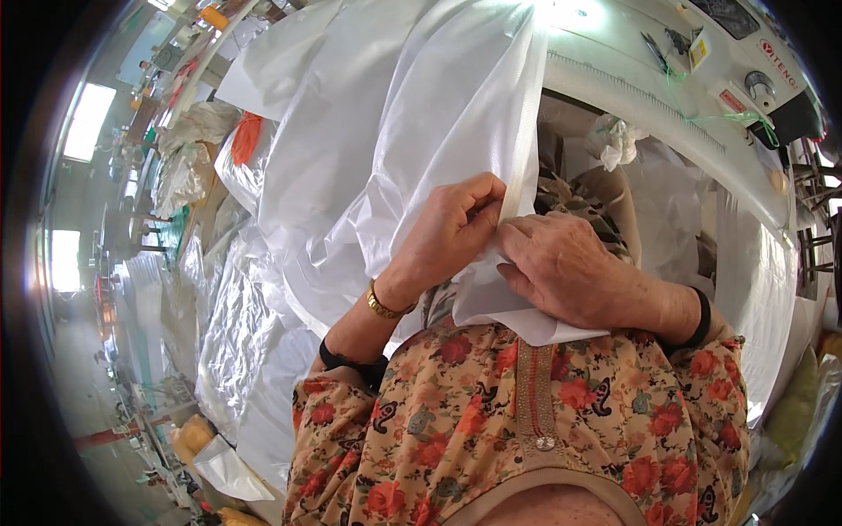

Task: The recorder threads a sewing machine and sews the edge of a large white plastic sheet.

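A large sheet of thin white fabric (351, 114) runs from the lit machine bed down to my lap and spreads over the left side. Its long folded edge (524, 149) comes straight toward me. My left hand (452, 223) pinches this edge between thumb and bent fingers. Close beside it, my right hand (570, 263) is closed on the same edge, fingertips almost meeting the left hand. Below the hands, a loose end of the fabric (544, 326) lies against my flowered top. What the fingertips press together is partly hidden.
A white sewing machine (745, 74) stands at the upper right, with a ruled strip (631, 96) along its table edge. Tweezers (654, 51) and green thread lie near it. Clear plastic bags (232, 324) and an orange cloth (247, 138) are on the left.
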### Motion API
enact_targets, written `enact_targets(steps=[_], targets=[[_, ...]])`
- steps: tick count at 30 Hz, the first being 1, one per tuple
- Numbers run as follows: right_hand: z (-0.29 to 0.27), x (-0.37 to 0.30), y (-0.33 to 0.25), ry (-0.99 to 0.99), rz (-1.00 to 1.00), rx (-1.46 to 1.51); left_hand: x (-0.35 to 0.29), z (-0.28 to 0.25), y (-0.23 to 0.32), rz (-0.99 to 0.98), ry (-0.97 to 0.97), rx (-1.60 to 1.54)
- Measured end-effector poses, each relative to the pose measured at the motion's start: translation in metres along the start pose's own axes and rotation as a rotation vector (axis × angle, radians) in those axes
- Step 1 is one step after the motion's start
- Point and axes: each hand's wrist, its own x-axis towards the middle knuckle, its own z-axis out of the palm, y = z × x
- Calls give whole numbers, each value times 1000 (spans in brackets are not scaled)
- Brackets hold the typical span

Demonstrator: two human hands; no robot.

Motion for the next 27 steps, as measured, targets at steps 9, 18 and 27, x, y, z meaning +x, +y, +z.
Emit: enact_targets(steps=[9,18,27], targets=[[-5,17,30,-267,-78,359,-6,-20,-10,-79,84,-14],[83,138,81,41,-77,858,12,-77,71,211,63,409],[133,135,108,-32,-167,1009,11,-48,29,378,-222,738]])
